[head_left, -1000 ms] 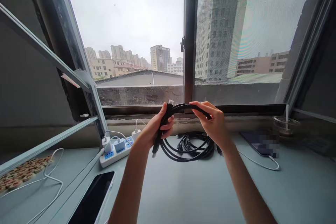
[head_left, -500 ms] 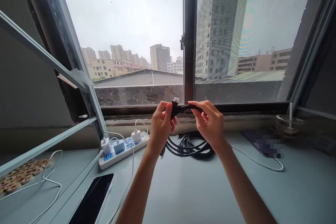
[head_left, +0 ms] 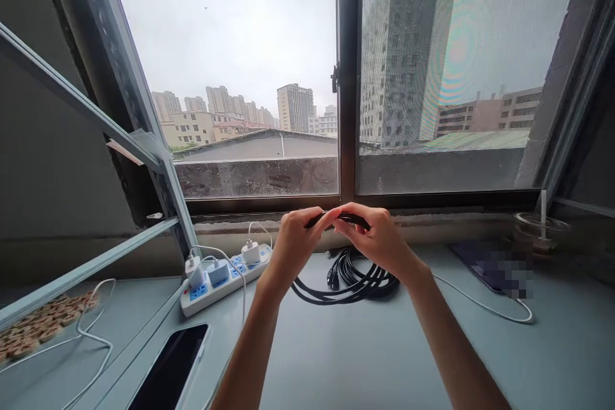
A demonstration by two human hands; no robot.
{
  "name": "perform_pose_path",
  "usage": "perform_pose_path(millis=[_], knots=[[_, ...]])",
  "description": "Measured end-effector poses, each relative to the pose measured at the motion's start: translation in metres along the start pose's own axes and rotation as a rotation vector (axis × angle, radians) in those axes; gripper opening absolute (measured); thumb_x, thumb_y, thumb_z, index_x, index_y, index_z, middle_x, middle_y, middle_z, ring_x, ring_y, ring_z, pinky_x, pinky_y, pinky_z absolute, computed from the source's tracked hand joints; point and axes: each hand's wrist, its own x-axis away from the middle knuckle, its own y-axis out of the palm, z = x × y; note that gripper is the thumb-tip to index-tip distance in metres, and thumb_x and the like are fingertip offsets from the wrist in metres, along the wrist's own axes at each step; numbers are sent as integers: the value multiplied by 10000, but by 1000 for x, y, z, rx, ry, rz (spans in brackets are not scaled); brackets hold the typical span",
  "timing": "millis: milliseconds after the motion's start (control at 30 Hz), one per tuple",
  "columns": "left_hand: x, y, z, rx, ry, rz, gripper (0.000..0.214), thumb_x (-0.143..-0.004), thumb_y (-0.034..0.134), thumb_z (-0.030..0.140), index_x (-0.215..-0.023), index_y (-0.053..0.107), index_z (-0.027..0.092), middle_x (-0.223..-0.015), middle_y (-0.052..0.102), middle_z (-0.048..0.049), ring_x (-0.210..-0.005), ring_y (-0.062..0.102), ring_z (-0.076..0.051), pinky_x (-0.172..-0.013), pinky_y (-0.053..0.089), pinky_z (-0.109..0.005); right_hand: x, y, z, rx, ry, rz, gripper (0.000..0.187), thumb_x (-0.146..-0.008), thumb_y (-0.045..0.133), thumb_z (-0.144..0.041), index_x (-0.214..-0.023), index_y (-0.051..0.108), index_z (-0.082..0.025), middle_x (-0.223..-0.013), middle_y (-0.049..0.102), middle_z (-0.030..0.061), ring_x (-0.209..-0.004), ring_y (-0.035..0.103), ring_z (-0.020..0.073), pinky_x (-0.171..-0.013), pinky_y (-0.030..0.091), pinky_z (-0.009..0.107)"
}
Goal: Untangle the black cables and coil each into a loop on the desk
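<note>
My left hand (head_left: pixel 295 240) and my right hand (head_left: pixel 379 240) meet above the grey table (head_left: pixel 346 359), in front of the window. Both hands are closed on a coiled black cable (head_left: pixel 342 219), whose top strand shows between the fingertips. The cable's loops hang below my hands, and its lower part (head_left: pixel 346 282) is seen against the table, mixed with other black cable loops and plugs.
A white power strip (head_left: pixel 221 277) with chargers lies to the left. A dark phone (head_left: pixel 169 373) lies at the lower left with a white cord (head_left: pixel 91 333). A second phone (head_left: pixel 490 266) on a white cable lies right, beside a glass (head_left: pixel 541 230).
My hands have come closer together and dropped a little. The cable plug that stuck up above my left hand no longer shows.
</note>
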Motion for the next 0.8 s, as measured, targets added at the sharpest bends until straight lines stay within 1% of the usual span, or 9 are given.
perform_pose_path(millis=[67, 167, 267, 367, 433, 500, 567, 700, 800], knots=[[-1, 0, -4, 25, -5, -17, 492, -858, 449, 486, -500, 356, 161, -475, 276, 55, -466, 259, -54, -459, 228, -211, -1, 2, 1, 1, -28, 29, 244, -847, 565, -402, -870, 667, -181, -712, 670, 8, -578, 545, 105, -527, 408, 207], [-3, 4, -6, 43, -37, 43, 515, -847, 433, 529, -493, 339, 166, -475, 258, 54, -468, 253, -58, -456, 224, -217, -2, 3, 3, 51, -75, 142, 232, -821, 602, -394, -829, 675, -174, -755, 665, 33, -631, 568, 119, -542, 423, 211], [-4, 12, -7, 23, -58, 83, 528, -827, 440, 556, -483, 333, 171, -475, 230, 54, -465, 241, -60, -446, 203, -224, -1, -1, 5, 104, -45, 168, 222, -789, 634, -382, -784, 672, -164, -716, 658, 29, -595, 548, 113, -516, 404, 207], [-6, 27, -11, 64, -49, 33, 547, -830, 405, 588, -482, 333, 171, -476, 243, 48, -467, 249, -61, -441, 197, -223, 1, -9, 5, 101, 69, 79, 255, -777, 628, -390, -698, 659, -150, -612, 620, 9, -498, 481, 91, -467, 353, 211], [-6, 39, -13, 113, -60, -5, 576, -830, 379, 614, -467, 305, 173, -463, 245, 46, -457, 241, -59, -433, 179, -227, 3, -15, 7, 27, 175, -17, 344, -797, 586, -426, -595, 614, -148, -490, 535, -16, -426, 424, 73, -437, 312, 212], [-5, 50, -15, 178, -100, -36, 601, -826, 367, 631, -447, 274, 175, -442, 243, 45, -438, 228, -53, -424, 161, -230, 4, -18, 12, -66, 288, -96, 452, -803, 552, -484, -491, 519, -158, -397, 444, -33, -369, 373, 59, -409, 273, 210], [-5, 58, -17, 272, -188, -94, 610, -817, 374, 642, -432, 292, 175, -417, 248, 47, -407, 221, -48, -408, 141, -229, 6, -19, 21, -152, 392, -153, 508, -786, 541, -547, -457, 462, -169, -347, 396, -42, -335, 337, 52, -383, 236, 206], [-5, 60, -23, 515, -444, -351, 556, -778, 451, 653, -523, 494, 160, -382, 218, 76, -345, 142, -37, -372, 52, -224, 9, -17, 40, -284, 522, -244, 525, -765, 512, -634, -553, 565, -157, -390, 459, -33, -309, 332, 49, -344, 206, 203], [-6, 58, -30, 657, -569, -449, 502, -729, 544, 640, -562, 470, 172, -397, 213, 93, -348, 106, -23, -365, 13, -208, 12, -17, 46, -265, 451, -155, 557, -831, 387, -646, -827, 652, -156, -679, 648, 21, -365, 454, 58, -360, 288, 197]])
